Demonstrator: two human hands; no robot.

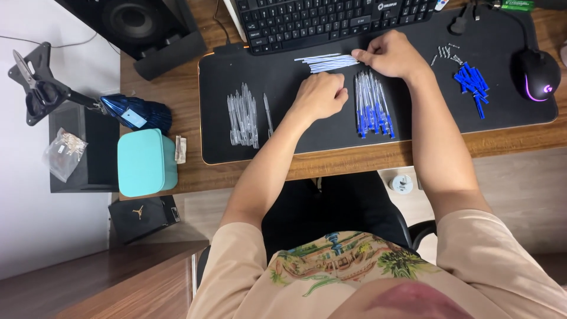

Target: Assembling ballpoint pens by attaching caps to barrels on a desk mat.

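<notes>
Both forearms reached up from a beige shirt across the counter [177,77] onto a black mat [283,127]. The left hand [320,96] rested curled near the middle of the mat, fingers folded in against the palm; whether that grip pinched anything I could not tell. The right hand [391,54] lay higher, just below the keyboard [331,20], its fingertips pressed together on the end of a small bundle of thin ink refills [326,62] lying flat and pointing left. Just beside both hands, between them and the counter's near edge, lay a row of assembled pens [373,106] with blue ends. Well to the left sat a cluster of clear empty pen barrels [243,116], one lying a little apart. Blue caps [472,82] were heaped towards the right (some small tips scattered above them), near a black mouse [535,74]. Off the mat stood a teal box [146,162].
</notes>
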